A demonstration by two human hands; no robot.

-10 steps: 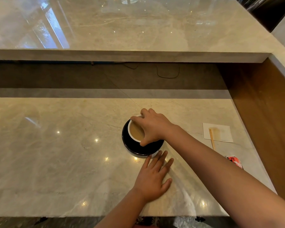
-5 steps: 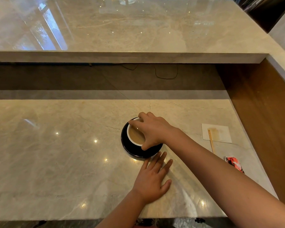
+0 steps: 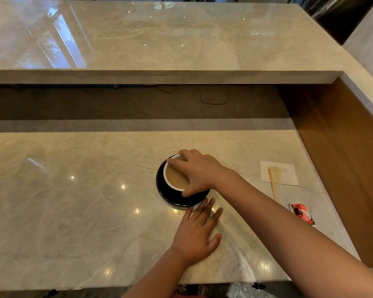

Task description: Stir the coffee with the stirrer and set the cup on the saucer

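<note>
A cup with a white inside and light brown coffee stands on a black saucer in the middle of the marble counter. My right hand reaches over from the right and grips the cup's rim from above, hiding its right side. My left hand lies flat on the counter, fingers spread, fingertips touching the saucer's near edge. The wooden stirrer lies to the right, its far end on a white napkin with a brown stain.
A torn red sachet lies near the right edge. A raised marble ledge runs across the back, with a dark recess and a cable under it. A wooden side panel closes the right side. The counter's front edge is near me.
The view has shifted slightly. Both hands, the cup and the saucer stay about where they were.
</note>
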